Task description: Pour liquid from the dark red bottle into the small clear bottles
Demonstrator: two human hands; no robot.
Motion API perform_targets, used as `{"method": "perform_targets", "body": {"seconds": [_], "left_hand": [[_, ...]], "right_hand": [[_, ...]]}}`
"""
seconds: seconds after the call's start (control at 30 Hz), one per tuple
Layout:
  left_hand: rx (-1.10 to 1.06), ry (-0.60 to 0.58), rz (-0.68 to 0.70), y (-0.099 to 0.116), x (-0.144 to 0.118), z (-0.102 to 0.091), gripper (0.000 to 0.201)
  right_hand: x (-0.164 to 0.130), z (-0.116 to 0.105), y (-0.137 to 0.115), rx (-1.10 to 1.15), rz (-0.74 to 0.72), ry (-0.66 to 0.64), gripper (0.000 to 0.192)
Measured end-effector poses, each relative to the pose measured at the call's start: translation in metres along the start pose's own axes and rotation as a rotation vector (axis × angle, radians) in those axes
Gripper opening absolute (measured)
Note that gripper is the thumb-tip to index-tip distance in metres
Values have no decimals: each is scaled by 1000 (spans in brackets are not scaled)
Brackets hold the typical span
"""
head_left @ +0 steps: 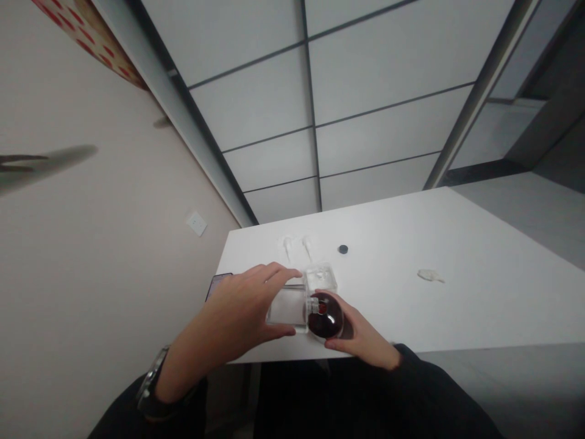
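My left hand [247, 305] grips a clear square bottle [287, 306] from the side, thumb below and fingers above. Its body lies sideways, with one end toward the brown bottle. In my right hand [359, 335] is a dark brown round bottle [328, 320], tilted so that its ridged clear neck points left at the clear bottle. The two bottles touch or nearly touch; I cannot tell whether liquid passes between them. Just behind them on the table stands a second clear square container [321, 278]. Two clear pump heads [306, 245] lie farther back, beside a small dark cap [342, 249].
The white table [388, 244] meets a wall on the left. A phone [218, 283] lies at its left edge, partly behind my left hand. A small crumpled pale piece [429, 275] lies on the right. White panelled doors [365, 103] stand behind the table.
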State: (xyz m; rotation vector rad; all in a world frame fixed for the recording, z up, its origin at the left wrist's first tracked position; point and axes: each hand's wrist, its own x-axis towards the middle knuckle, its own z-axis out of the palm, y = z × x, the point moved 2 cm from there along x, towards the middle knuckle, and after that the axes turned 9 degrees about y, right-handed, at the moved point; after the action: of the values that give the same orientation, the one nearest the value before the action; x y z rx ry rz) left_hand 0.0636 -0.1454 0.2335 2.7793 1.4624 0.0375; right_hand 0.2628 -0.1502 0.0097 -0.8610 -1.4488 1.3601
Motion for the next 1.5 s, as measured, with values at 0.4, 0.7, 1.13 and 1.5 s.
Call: {"method": "perform_targets", "body": {"seconds": [0.4, 0.7, 1.13, 1.5], "left_hand": [[3, 12, 32, 1, 2, -4, 67], [21, -21, 27, 4, 5, -6, 68], [21, -20, 40, 4, 6, -6, 70], [29, -35, 55, 6, 7, -8, 69]], "right_hand": [[-1, 0, 5, -4, -5, 1, 92], [0, 0, 3, 6, 1, -3, 92], [-1, 0, 4, 7, -12, -3, 92], [-1, -1, 4, -4, -9, -5, 92]]}}
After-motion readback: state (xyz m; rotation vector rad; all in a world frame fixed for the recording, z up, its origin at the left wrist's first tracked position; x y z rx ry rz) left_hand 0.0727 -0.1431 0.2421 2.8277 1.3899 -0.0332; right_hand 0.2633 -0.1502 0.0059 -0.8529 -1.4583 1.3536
